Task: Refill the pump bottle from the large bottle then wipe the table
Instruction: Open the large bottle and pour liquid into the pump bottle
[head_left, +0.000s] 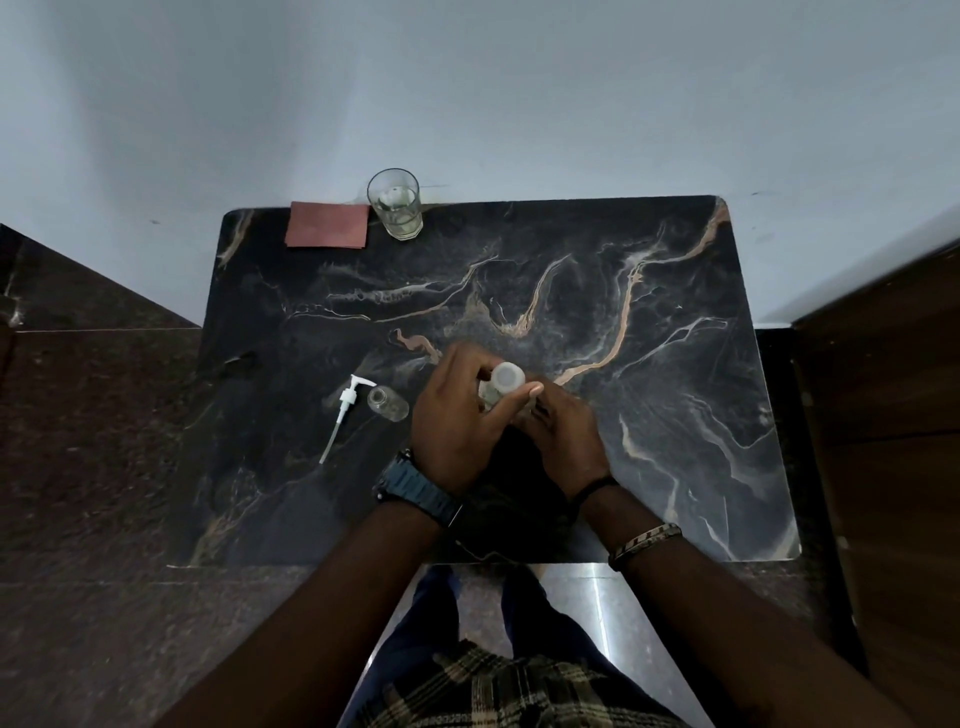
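Two hands on large bottle (501, 387) mid-table: left hand (457, 415) curled round neck and white cap (506, 375), right hand (563, 431) wrapped round body below. Pump bottle (387, 402) open, just left of grip; pump head (345, 410) lying beyond it. Red cloth (327, 224), glass (395, 203) well beyond grip. Risks: squeezing body while cap loosens spurts liquid onto table (675, 364); left elbow swing could topple open pump bottle.

Two bottles (504, 387) (388, 404), one pump (344, 410), one glass (395, 203), one cloth (327, 224).
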